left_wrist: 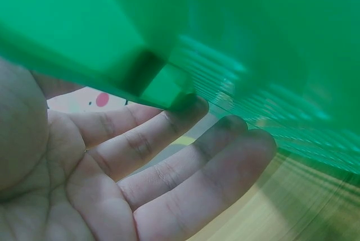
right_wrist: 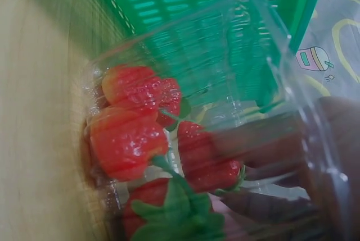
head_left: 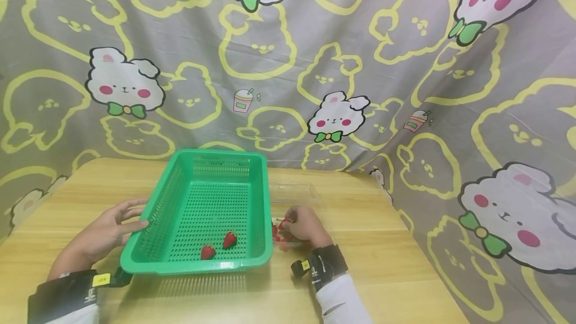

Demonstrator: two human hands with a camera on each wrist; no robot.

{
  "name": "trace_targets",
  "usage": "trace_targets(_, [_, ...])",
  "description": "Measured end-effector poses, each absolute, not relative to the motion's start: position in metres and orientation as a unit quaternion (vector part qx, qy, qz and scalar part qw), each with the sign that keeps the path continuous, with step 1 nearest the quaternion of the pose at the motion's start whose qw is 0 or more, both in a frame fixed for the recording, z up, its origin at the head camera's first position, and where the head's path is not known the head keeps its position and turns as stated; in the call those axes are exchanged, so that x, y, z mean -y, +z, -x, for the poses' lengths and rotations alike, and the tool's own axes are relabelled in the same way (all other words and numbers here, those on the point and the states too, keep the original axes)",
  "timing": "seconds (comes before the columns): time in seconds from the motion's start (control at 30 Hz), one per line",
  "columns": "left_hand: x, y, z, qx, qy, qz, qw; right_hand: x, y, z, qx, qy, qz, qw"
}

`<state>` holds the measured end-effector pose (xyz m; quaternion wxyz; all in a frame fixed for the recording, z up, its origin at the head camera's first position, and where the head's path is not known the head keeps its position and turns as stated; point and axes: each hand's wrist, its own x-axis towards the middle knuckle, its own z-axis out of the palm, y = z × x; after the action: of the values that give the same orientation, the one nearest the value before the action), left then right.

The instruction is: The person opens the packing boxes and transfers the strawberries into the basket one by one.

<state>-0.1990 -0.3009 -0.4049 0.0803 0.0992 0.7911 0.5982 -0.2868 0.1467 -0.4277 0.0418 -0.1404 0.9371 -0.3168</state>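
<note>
Pinching a red strawberry (right_wrist: 193,155) at its fingertips, the right grip (head_left: 307,225) reaches into a clear plastic box (head_left: 293,191). More strawberries (right_wrist: 125,145) lie in that box around the pinched one, a few with green leaves showing. The left grip (head_left: 102,234) is spread fairly wide, fingers nearly straight against the outer left side of a green basket (head_left: 261,199), thumb at its rim. Inside the basket, two loose strawberries (head_left: 230,240) lie near each other but apart, toward the end closest to the person. The box stands just beside the basket's right wall, and a pale wooden counter (head_left: 382,264) spreads beneath both. Black straps (head_left: 332,261) circle the wrists, next to white sleeves (head_left: 344,301). Behind the counter hangs a grey cloth (head_left: 279,81) printed with yellow outlines, pink cups and white animal faces with green bows
</note>
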Motion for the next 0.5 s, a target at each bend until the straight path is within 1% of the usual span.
trace_targets(0.2, [0.3013,-0.4052,0.1992,-0.791,0.598,-0.098,0.081,-0.1471,-0.4268,0.2873,-0.938,-0.314,0.140,0.035])
trace_targets(0.5, [0.3013,-0.4044,0.1994,-0.794,0.595,-0.091,0.089,-0.1497,-0.4272,0.2881,-0.926,-0.347,0.143,0.041])
